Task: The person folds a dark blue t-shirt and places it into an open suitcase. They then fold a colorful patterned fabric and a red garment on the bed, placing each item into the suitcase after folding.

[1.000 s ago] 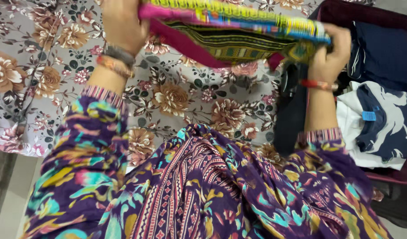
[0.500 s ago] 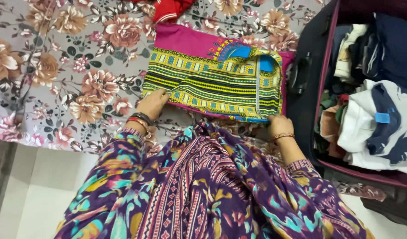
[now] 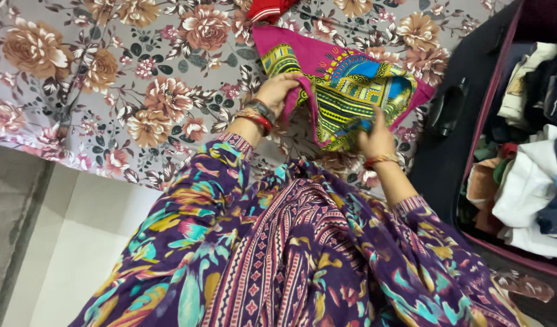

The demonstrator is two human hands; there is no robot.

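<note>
The pink, yellow-patterned cotton garment [image 3: 345, 91], flat earlier, is now folded narrower at upper centre; left hand [image 3: 278, 91] and right hand [image 3: 375, 138] pinch its soft edges.

I see open flowered grey bedsheet [image 3: 109, 79] left of my hands, free to cross; right, the dark soft suitcase [image 3: 448, 151] stuffed with clothes blocks; a red cloth [image 3: 269, 9] lies beyond.

Bright pink cotton garment with yellow, green and blue printed bands [image 3: 345, 91] lies half-folded on the floral bedsheet, near edge lifted, bunched.
</note>
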